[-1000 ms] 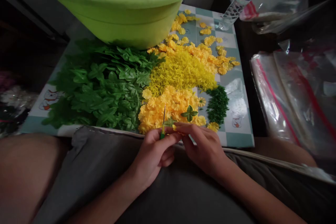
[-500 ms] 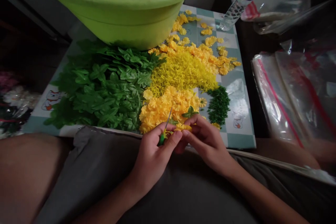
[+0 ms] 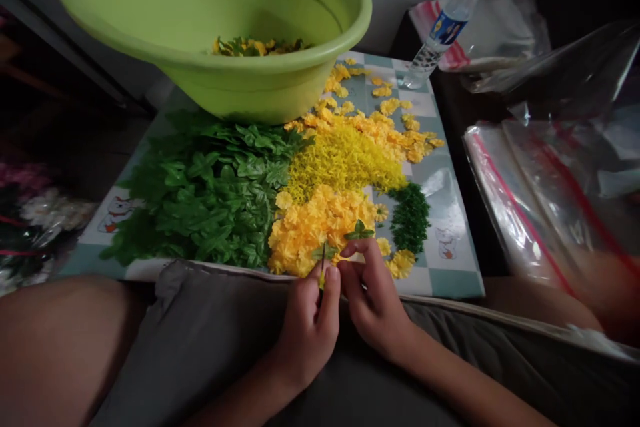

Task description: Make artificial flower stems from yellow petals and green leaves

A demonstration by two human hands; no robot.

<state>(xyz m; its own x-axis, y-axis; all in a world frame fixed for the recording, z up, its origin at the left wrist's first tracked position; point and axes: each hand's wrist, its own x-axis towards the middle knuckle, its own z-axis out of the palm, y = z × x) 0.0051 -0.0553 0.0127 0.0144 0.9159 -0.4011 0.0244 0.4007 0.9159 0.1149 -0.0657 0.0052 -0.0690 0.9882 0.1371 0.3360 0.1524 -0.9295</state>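
Observation:
My left hand (image 3: 313,320) is closed, its thumb and index finger pinching a thin, dark, pointed stem (image 3: 323,257) with a bit of yellow at its base. The stem points up, away from me. Close beside it, my right hand (image 3: 375,300) has its fingers bent and pressed together near the left fingertips; what they hold, if anything, is hidden. Just beyond both hands lies a heap of yellow artificial flower heads (image 3: 325,223). A small green leaf piece (image 3: 359,230) lies above my right index finger.
A large green tub (image 3: 240,83) with yellow and green pieces inside stands at the back of the checkered table (image 3: 453,273). Green leaves (image 3: 210,193), yellow stamen pieces (image 3: 345,157) and small dark-green pieces (image 3: 410,217) lie in piles. A bottle (image 3: 445,30) and plastic bags (image 3: 525,193) are right.
The view has tilted up, showing more of the tub's inside. The yellow flower piece between my fingers no longer shows there. My left hand has turned more upright, and my right fingers have curled in.

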